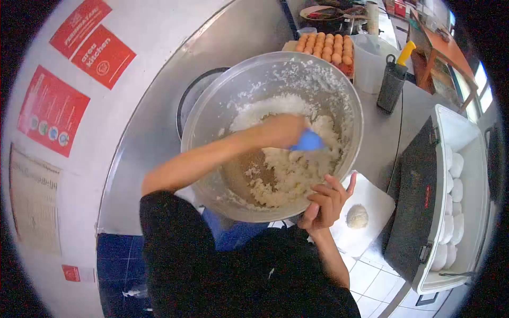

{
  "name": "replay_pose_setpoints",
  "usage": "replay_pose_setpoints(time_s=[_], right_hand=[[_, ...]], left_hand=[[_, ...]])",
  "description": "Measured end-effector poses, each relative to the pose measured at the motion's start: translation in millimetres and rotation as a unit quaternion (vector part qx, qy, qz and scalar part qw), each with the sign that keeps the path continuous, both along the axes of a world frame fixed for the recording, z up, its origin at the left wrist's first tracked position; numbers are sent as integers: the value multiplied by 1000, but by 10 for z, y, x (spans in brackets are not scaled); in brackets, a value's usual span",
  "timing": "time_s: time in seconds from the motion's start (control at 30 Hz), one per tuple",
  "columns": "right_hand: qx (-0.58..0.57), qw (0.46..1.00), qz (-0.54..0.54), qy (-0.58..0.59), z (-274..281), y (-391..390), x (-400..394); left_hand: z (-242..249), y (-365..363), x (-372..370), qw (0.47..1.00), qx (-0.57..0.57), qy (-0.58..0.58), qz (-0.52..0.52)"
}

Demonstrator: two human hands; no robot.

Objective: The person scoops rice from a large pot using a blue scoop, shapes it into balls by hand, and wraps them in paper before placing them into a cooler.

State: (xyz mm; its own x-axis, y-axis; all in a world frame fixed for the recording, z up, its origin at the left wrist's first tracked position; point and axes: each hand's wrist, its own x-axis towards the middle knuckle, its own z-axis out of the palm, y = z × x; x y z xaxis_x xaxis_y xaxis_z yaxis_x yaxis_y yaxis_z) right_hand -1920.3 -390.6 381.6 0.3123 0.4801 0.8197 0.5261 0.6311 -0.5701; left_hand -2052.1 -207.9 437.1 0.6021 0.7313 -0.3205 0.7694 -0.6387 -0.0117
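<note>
A large metal mixing bowl [212, 114] is tilted over the steel counter. Flour and shaggy, crumbly dough [297, 183] cover much of its inside, with white flour stuck along the far wall. Reaching across the bowl, my left hand [286, 131] grips a blue scraper [308, 141] against the mixture; the hand is slightly blurred. My right hand [326, 204] holds the near right rim, fingers spread over the edge and thumb lower down. A round lump of dough [357, 216] lies on a white sheet [379, 204] just right of that hand.
Beyond the bowl sit a tray of brown eggs [326, 47], a translucent plastic container [367, 66] and a dark holder [391, 87] with a yellow-handled tool [406, 53]. On the right, an open cooler box [411, 201] contains several white rounded items [450, 212]. A pan [318, 13] stands at the back.
</note>
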Motion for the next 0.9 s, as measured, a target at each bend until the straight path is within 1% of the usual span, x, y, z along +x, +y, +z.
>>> replay_pose_setpoints(time_s=[0.03, 0.1, 0.17, 0.2, 0.23, 0.27, 0.3, 0.37, 0.4, 0.43, 0.47, 0.5, 0.53, 0.57, 0.6, 0.63, 0.67, 0.7, 0.73, 0.77, 0.8, 0.83, 0.9], right_hand=[[-10, 1000, 6, -17, 26, 20, 23], [7, 1000, 18, -23, 116, 165, 144], [22, 998, 48, -35, 80, 195, 190], [13, 997, 69, -36, 5, 203, 172], [5, 995, 92, -38, -37, 212, 181], [21, 996, 84, -26, 15, 205, 150], [16, 995, 96, -28, 27, 191, 134], [19, 994, 103, -23, 26, 131, 54], [10, 994, 104, -18, 23, 133, 0], [26, 994, 106, -29, 9, 144, -45], [43, 992, 110, -42, 2, 104, -54], [43, 992, 113, -41, 14, 63, -42], [60, 989, 135, -12, 39, 73, -24], [81, 985, 155, 15, 69, 122, 21], [62, 983, 171, 13, 115, 127, 176], [71, 983, 171, 10, 184, 189, 296], [10, 995, 97, 33, 296, 265, 396], [-52, 997, 23, 59, 359, 347, 456], [-45, 997, 22, 62, 375, 458, 476], [-90, 981, 48, 166, 381, 596, 483], [-133, 952, 75, 265, 376, 715, 486], [-127, 954, 74, 262, 345, 788, 483], [-173, 929, 198, 260, 249, 842, 479]], left_hand=[[121, 51, -232, 993, 41, -80, 79], [239, 170, -790, 980, 96, -139, 105], [209, 237, -1283, 960, 130, -83, 234], [120, 289, -1527, 957, 132, -83, 244], [-27, 339, -1765, 941, 190, -47, 275], [-231, 333, -1960, 922, 239, -7, 306], [-411, 357, -2103, 919, 233, -4, 317], [-665, 503, -2298, 901, 184, 15, 393], [-715, 608, -2322, 902, 177, 22, 392], [-758, 684, -2342, 905, 65, 22, 419], [-865, 654, -2371, 895, -47, 20, 443], [-1159, 628, -2488, 894, -47, 21, 445], [-1522, 702, -2649, 864, -13, -27, 503], [-1655, 819, -2687, 827, 24, -78, 556], [-1489, 777, -2491, 828, 31, -84, 554], [-1370, 619, -2327, 799, 25, -106, 591], [-1259, 493, -2198, 769, 19, -128, 626], [-1348, 457, -2246, 769, 26, -132, 625], [-1571, 478, -2410, 745, 27, -254, 617], [-1753, 591, -2550, 710, 25, -373, 597], [-1895, 769, -2636, 711, 28, -377, 593], [-1930, 860, -2612, 717, 18, -366, 593], [-1901, 948, -2516, 743, -10, -320, 588]])
